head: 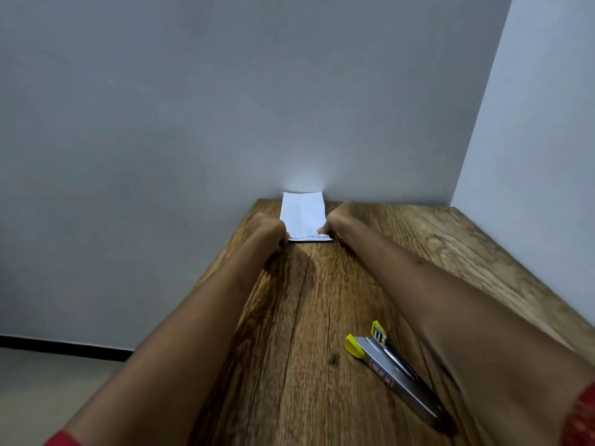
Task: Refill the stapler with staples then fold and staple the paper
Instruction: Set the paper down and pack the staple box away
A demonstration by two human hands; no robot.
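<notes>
We have both hands at the near edge of the paper [302,217], the left hand [271,234] pinching its near left corner and the right hand [336,224] pinching its near right corner, fingers closed on the sheet as far as we can make out; the fingertips themselves are mostly hidden behind the knuckles. The paper lies at the far end of the wooden table [322,317], its far edge touching the wall [225,107]; it looks already narrowed by a fold, though we cannot be sure. We judge it light, thin and limp, quick to crease or slide on smooth wood, so the corners are the right places to hold, and the wall gives us a stop to square it against. The stapler [394,368], silver with yellow ends, lies well apart near our right forearm, seemingly hinged open; it is rigid and heavier, best taken by its body. Nothing stands between it and the paper; only our own right arm crosses close beside it.
</notes>
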